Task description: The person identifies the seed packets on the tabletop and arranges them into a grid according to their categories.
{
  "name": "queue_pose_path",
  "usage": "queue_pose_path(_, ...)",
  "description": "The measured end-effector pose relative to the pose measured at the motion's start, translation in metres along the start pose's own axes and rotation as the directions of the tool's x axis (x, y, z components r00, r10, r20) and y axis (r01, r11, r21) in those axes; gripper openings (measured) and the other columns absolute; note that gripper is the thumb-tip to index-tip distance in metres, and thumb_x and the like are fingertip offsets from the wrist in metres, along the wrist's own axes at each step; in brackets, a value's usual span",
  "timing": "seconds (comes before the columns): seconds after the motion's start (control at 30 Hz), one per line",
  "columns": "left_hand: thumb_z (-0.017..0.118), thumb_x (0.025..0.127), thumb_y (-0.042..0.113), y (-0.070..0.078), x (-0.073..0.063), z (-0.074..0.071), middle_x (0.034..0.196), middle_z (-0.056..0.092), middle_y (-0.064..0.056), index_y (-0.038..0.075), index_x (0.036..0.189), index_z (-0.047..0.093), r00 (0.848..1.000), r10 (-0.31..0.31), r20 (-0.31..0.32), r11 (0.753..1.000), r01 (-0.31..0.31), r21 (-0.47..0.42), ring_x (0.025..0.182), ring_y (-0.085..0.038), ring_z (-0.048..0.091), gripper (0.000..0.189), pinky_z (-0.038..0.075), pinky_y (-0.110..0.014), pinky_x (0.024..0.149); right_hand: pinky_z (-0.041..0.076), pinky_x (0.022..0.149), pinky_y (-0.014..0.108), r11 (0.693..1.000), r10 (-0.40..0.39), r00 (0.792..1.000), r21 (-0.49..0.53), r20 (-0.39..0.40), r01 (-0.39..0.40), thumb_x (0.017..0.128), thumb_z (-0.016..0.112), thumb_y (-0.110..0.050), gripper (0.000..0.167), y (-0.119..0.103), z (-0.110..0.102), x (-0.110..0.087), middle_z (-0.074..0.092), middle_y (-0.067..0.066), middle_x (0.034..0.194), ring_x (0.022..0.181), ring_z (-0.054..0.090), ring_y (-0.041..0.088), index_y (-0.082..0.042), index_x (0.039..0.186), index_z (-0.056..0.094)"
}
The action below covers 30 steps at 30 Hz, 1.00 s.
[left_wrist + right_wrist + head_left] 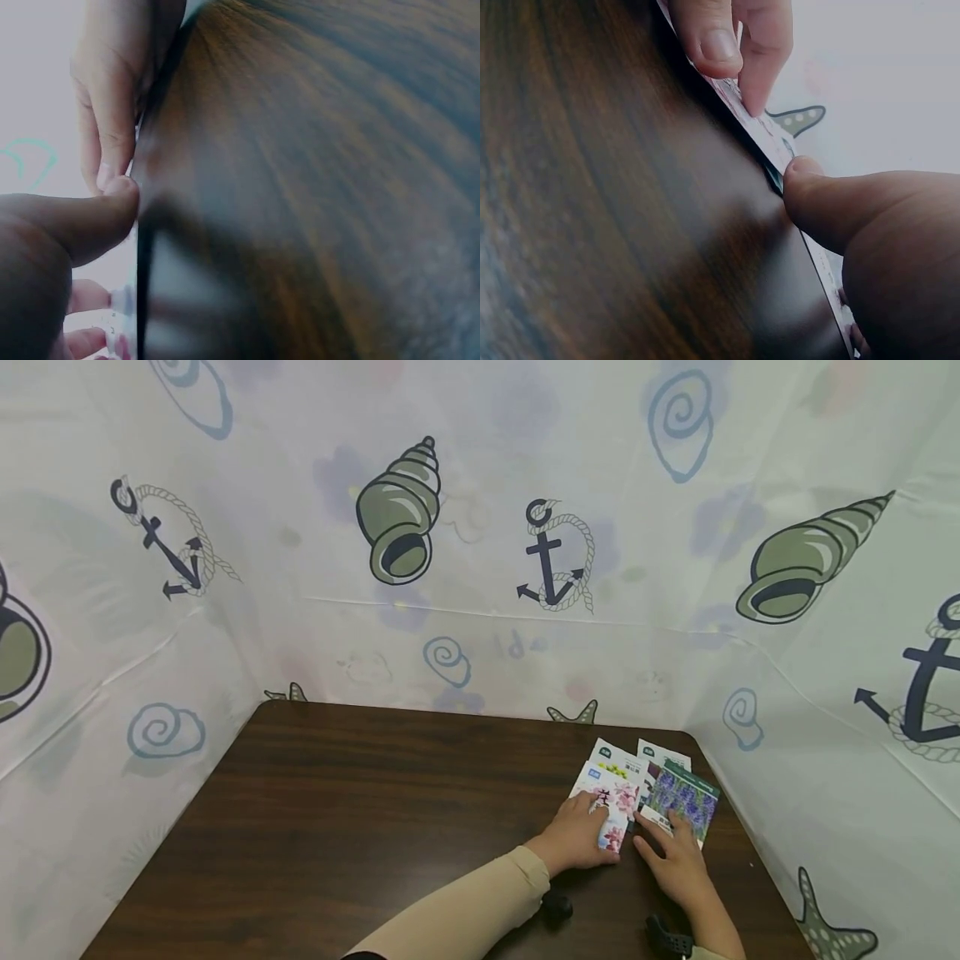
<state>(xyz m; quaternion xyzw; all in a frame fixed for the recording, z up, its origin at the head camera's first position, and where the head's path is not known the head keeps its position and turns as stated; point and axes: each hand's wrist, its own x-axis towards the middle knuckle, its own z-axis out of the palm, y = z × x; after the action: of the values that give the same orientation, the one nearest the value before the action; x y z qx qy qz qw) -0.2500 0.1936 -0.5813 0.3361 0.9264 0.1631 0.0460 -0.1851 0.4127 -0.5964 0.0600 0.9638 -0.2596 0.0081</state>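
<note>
Several flat packets with flower pictures, which look like seed packets, lie overlapping at the table's far right. My left hand [576,837] holds the lower part of the pink-flower packet [624,797], fingers over its face and thumb by its near edge. Just to the right, my right hand [681,864] rests its fingers on the purple-flower packet [697,800], with the thumb held apart from them. Behind these lie a yellow-flower packet [621,758] and another white-edged packet [663,752], both partly covered. The right wrist view has the right thumb [814,199] beside the packets' edges.
The dark brown wooden table [360,810] extends left of the packets. White fabric [480,568] printed with shells and anchors hangs around its back and sides. A small black object [557,907] shows beside the left wrist, and a black band [667,937] is on the right wrist.
</note>
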Motion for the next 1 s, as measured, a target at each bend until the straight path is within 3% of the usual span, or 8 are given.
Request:
queue_pose_path(0.27,0.066,0.102,0.065,0.001,0.0,0.002,0.174,0.039,-0.004,0.025,0.154,0.058,0.997,-0.026,0.067,0.994,0.019,0.106,0.163,-0.023,0.036,0.066,0.031,-0.041,0.134,0.013,0.121,0.088,1.0,-0.004,1.0,0.001,-0.01,0.004,0.111,0.062,-0.044,0.057,0.002,0.002,0.0,0.016,0.042,0.174,0.158,0.003,0.073,-0.018,0.161,0.056)
queue_pose_path(0.43,0.067,0.101,0.064,0.001,-0.002,0.003,0.165,0.044,0.0,0.031,0.152,0.057,0.998,-0.055,0.039,0.986,0.048,0.162,0.155,-0.021,0.039,0.061,0.036,-0.041,0.129,0.015,0.12,0.088,0.999,-0.032,0.999,-0.012,-0.029,0.032,0.11,0.064,-0.041,0.055,0.003,0.003,0.0,0.018,0.043,0.173,0.157,0.006,0.074,-0.019,0.161,0.057)
queue_pose_path(0.53,0.071,0.099,0.065,0.0,-0.004,0.001,0.167,0.043,-0.003,0.028,0.15,0.059,0.999,-0.045,0.026,0.983,0.04,0.182,0.162,-0.023,0.034,0.064,0.032,-0.04,0.132,0.015,0.121,0.088,1.0,-0.029,0.999,-0.011,-0.026,0.029,0.111,0.064,-0.041,0.055,0.002,0.003,0.0,0.018,0.042,0.173,0.157,0.006,0.073,-0.019,0.16,0.057)
queue_pose_path(0.63,0.072,0.099,0.061,-0.004,-0.002,0.001,0.175,0.037,-0.009,0.019,0.151,0.057,0.999,-0.017,0.045,0.99,0.01,0.141,0.168,-0.026,0.027,0.068,0.027,-0.04,0.136,0.014,0.121,0.088,1.0,-0.022,1.0,-0.001,-0.017,0.022,0.111,0.064,-0.04,0.055,0.0,0.003,-0.001,0.017,0.042,0.174,0.158,0.005,0.073,-0.02,0.161,0.057)
queue_pose_path(0.77,0.071,0.102,0.057,-0.01,-0.001,-0.003,0.182,0.024,-0.009,0.011,0.162,0.044,0.992,-0.007,0.126,1.0,0.003,0.028,0.171,-0.023,0.02,0.08,0.023,-0.038,0.138,0.013,0.121,0.088,1.0,-0.017,1.0,0.002,-0.012,0.017,0.11,0.064,-0.041,0.055,-0.001,0.003,0.0,0.016,0.042,0.174,0.158,0.004,0.072,-0.02,0.161,0.057)
queue_pose_path(0.87,0.064,0.106,0.057,-0.012,-0.005,-0.004,0.186,0.013,-0.004,0.013,0.172,0.03,0.981,-0.004,0.194,1.0,0.005,0.0,0.173,-0.019,0.01,0.086,0.017,-0.038,0.139,0.013,0.121,0.088,1.0,-0.021,1.0,-0.001,-0.014,0.021,0.11,0.064,-0.042,0.056,0.001,0.003,0.001,0.017,0.042,0.173,0.158,0.004,0.073,-0.019,0.161,0.056)
queue_pose_path(1.0,0.054,0.109,0.059,-0.011,-0.011,-0.004,0.187,0.004,-0.001,0.019,0.176,0.021,0.97,0.014,0.243,0.999,-0.025,0.043,0.173,-0.017,0.002,0.085,0.012,-0.038,0.14,0.014,0.119,0.089,0.999,-0.039,0.999,-0.01,-0.027,0.038,0.11,0.064,-0.041,0.055,0.003,0.002,0.001,0.019,0.044,0.171,0.156,0.006,0.075,-0.017,0.16,0.058)
